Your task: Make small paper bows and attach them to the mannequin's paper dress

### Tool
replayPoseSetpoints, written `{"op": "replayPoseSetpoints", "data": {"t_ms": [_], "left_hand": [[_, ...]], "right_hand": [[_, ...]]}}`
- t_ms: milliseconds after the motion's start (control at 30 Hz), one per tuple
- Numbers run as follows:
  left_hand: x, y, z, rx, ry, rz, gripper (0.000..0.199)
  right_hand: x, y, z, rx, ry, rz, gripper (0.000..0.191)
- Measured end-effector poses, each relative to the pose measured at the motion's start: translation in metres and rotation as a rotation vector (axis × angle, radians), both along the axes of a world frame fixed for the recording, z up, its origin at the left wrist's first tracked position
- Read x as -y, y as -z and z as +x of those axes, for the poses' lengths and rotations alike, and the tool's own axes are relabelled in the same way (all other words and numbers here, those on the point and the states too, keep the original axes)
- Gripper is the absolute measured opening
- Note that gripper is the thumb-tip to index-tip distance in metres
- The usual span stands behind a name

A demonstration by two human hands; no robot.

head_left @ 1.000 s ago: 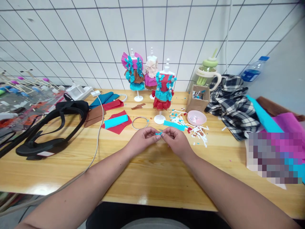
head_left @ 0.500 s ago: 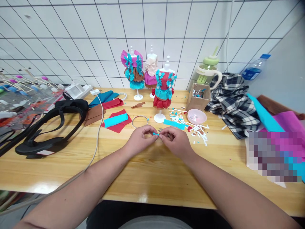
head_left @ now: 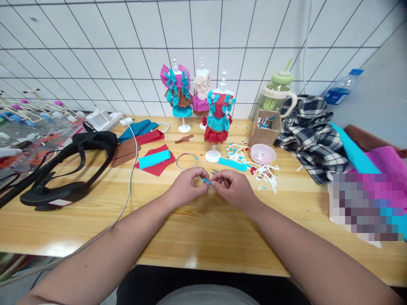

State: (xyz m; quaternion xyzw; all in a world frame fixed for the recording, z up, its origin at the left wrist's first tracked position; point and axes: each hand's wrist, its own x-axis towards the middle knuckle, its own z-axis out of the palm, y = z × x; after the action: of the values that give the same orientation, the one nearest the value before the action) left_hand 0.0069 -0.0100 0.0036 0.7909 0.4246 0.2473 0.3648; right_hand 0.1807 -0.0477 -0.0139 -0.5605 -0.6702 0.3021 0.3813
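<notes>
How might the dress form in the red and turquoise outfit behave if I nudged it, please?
The dress form might tip, its bulk sitting high on a slim stem. Its round base should steady gentle pushes somewhat. The thin-looking red skirt may crush easily.

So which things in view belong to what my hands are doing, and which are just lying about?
Likely part of the work:
small blue piece, pinched by the left hand and right hand
pointed metal blades at the right hand
blue strip
front dress form

Probably just lying about:
plaid cloth
black headset
green-lidded mug
water bottle
</notes>
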Motion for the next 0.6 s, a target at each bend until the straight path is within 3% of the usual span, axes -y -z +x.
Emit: {"op": "replayPoseSetpoints", "data": {"t_ms": [367, 467, 600], "left_hand": [[-0.0001, 0.0031, -0.0028, -0.116, 0.129, 0.104, 0.015], [0.0000, 0.0033, -0.0023, -0.089, 0.122, 0.076, 0.013], [0.0001, 0.0035, 0.0012, 0.057, 0.086, -0.145, 0.020]], "right_hand": [[0.0031, -0.0065, 0.0041, 0.245, -0.143, 0.137, 0.011], [0.0019, -0.0024, 0.0025, 0.140, -0.115, 0.083, 0.011], [-0.0008, 0.0026, -0.0010, -0.129, 0.010, -0.061, 0.013]]}}
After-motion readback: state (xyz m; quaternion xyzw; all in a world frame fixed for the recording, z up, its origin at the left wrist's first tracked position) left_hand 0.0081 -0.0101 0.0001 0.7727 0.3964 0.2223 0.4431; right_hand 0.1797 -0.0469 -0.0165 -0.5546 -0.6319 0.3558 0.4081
